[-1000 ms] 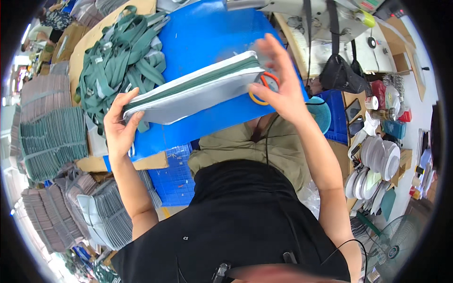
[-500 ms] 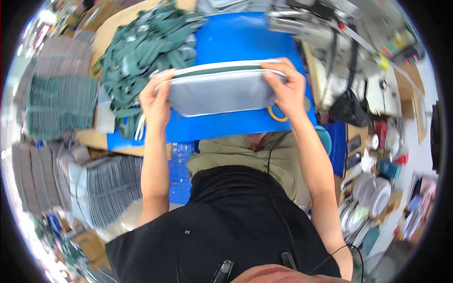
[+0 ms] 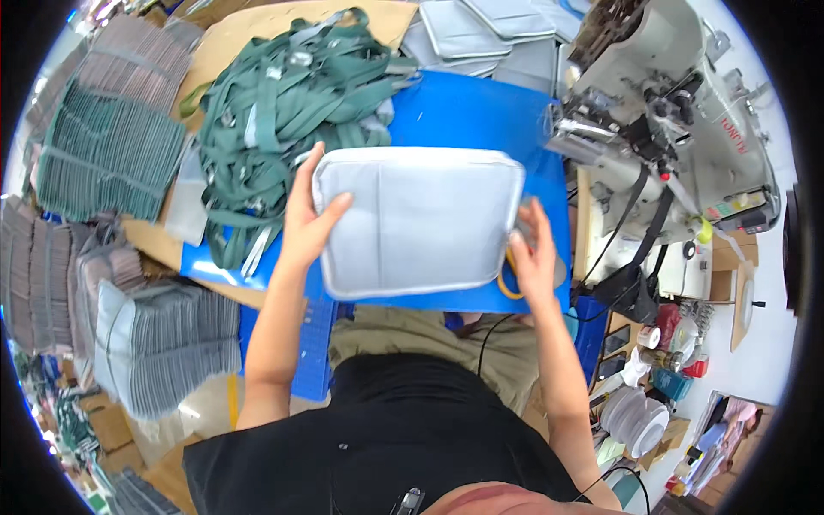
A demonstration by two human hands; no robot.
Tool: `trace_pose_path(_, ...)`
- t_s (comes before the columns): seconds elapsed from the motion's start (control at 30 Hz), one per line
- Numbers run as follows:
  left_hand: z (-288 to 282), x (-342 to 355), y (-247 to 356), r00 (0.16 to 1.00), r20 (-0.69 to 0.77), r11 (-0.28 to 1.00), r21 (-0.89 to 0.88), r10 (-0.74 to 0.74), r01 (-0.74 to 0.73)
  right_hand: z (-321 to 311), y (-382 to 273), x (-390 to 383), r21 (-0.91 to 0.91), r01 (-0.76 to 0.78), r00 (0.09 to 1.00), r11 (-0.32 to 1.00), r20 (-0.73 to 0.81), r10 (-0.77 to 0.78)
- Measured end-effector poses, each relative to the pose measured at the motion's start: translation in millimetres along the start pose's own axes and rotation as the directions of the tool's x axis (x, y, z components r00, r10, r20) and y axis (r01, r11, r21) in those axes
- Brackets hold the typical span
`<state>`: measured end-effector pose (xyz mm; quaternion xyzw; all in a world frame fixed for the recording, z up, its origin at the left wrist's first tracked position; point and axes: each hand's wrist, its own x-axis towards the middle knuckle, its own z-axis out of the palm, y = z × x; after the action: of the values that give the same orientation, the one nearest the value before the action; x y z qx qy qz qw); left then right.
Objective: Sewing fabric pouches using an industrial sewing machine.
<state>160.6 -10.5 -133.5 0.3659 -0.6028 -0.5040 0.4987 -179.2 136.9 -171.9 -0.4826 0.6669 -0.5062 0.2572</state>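
Observation:
A flat light-grey rectangular pouch (image 3: 438, 223) with rounded corners and piped edges is held up over the blue work surface, its broad side facing me. My left hand (image 3: 311, 215) grips its left edge, thumb on the front and fingers behind. Beside the right edge is my right hand (image 3: 534, 253), slightly blurred, with thumb and fingers apart; whether it touches the pouch is hard to see. Partly hidden by the pouch and this hand, a yellow-orange scissor handle (image 3: 508, 279) lies on the blue surface.
A heap of green straps (image 3: 283, 112) lies left of the blue mat (image 3: 472, 107). Several grey pouches (image 3: 468, 30) are piled at the back. A sewing machine (image 3: 678, 112) stands at right. Bundled stacks of grey pieces (image 3: 172, 343) and green pieces (image 3: 107, 154) fill the left.
The pouch has turned from edge-up, with its green-lined opening showing, to its broad side facing me. My right hand has moved down along the right side and loosened; my left still grips.

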Motion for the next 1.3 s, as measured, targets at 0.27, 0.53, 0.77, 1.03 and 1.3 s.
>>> trace_pose_path(0.27,16,96,-17,0.992,-0.047,0.966,-0.235,-0.121,0.107,-13,10,-66,-0.640,0.152,0.988,0.753,0.070,-0.140)
trace_pose_path(0.53,123,277,-39,0.891,-0.428,0.791,-0.593,-0.154,-0.148,-1,16,-54,-0.694,0.124,0.990,0.709,0.036,-0.137)
trace_pose_path(0.77,139,334,-56,0.894,-0.217,0.836,-0.488,-0.393,0.250,0,14,-59,-0.701,0.078,0.996,0.709,0.022,-0.087)
trace_pose_path(1.03,126,100,-87,0.906,0.297,0.938,-0.078,-0.300,0.337,-3,12,-56,-0.673,0.085,0.995,0.735,0.016,-0.100)
trace_pose_path(1.3,153,44,-26,0.957,0.287,0.999,0.029,-0.039,0.032,-31,8,-64,-0.631,0.008,1.000,0.776,-0.002,-0.012)
